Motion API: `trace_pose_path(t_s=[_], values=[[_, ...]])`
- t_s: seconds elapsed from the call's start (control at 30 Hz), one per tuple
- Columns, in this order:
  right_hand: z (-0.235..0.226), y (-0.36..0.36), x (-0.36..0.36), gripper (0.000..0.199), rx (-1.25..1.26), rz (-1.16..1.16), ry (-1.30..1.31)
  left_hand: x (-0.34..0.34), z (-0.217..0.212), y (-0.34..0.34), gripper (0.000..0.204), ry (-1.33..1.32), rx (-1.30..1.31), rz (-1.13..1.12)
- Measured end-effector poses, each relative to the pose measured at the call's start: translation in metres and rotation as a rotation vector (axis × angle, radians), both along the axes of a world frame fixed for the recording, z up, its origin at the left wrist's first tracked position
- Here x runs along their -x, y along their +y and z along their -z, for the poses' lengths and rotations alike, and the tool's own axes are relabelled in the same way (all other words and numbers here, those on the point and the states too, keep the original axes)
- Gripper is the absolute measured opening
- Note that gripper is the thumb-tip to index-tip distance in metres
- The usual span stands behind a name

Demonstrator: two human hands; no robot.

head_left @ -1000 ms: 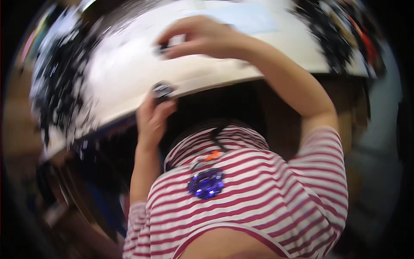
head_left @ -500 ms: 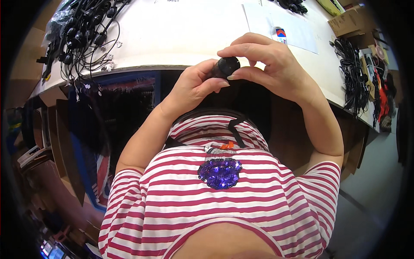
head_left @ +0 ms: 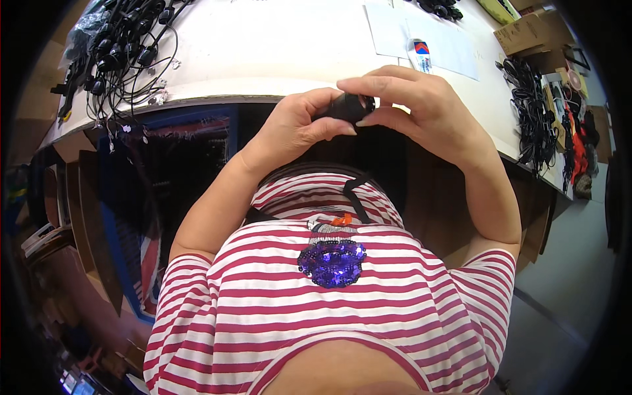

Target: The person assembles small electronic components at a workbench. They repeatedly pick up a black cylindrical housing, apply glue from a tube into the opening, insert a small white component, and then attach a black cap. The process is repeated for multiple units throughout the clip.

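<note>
My left hand [head_left: 283, 128] is closed round a short black cylindrical part [head_left: 345, 106], held just past the table's front edge. What kind of part it is I cannot make out. At its right end, my right hand [head_left: 438, 112] pinches a dark rim-like piece [head_left: 370, 103] between thumb and forefinger. A light gap shows between that piece and the cylinder's body; whether the two are joined, I cannot tell. The left fingers hide the cylinder's other end.
Black cables with plugs [head_left: 112, 56] hang over the table's [head_left: 263, 52] left edge. White paper [head_left: 454, 49] and a small white tube [head_left: 420, 56] lie beyond my right hand. Bundled black cables [head_left: 526, 112] and a cardboard box [head_left: 526, 34] are at the right.
The cylinder's end has turned rightward, and a gap now shows at its rim. My right hand has come slightly lower, its fingers still at that end. The view has shifted slightly.
</note>
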State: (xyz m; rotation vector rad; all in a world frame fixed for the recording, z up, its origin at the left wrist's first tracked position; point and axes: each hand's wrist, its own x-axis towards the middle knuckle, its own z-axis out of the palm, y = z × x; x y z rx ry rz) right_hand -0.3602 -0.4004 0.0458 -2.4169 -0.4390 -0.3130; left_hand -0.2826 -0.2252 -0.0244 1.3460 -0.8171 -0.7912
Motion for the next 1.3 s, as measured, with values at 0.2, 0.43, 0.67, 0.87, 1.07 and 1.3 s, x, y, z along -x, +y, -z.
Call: trace_pose_path(t_s=[0.2,0.43,0.67,0.87,1.07,1.3], values=[[-0.008,0.006,0.006,0.035,0.173,0.115,0.146,0.002,0.001,0.001,0.015,0.01,-0.085,0.015],[-0.007,0.0,0.006,0.036,0.329,0.142,0.06,0.001,-0.01,-0.004,0.02,-0.236,-0.208,0.015],[-0.011,-0.001,0.003,0.045,0.335,0.162,0.237,0.002,0.015,-0.004,0.017,-0.28,-0.14,-0.203],[-0.013,0.002,0.013,0.043,0.243,0.159,0.184,-0.002,0.024,-0.006,0.019,-0.273,-0.015,-0.136],[-0.009,0.005,0.014,0.04,0.211,0.217,0.26,0.017,0.023,-0.013,0.011,-0.191,0.003,-0.246],[0.034,0.021,0.036,0.052,-0.266,0.078,0.343,-0.026,-0.011,-0.003,0.051,0.442,0.783,0.051]])
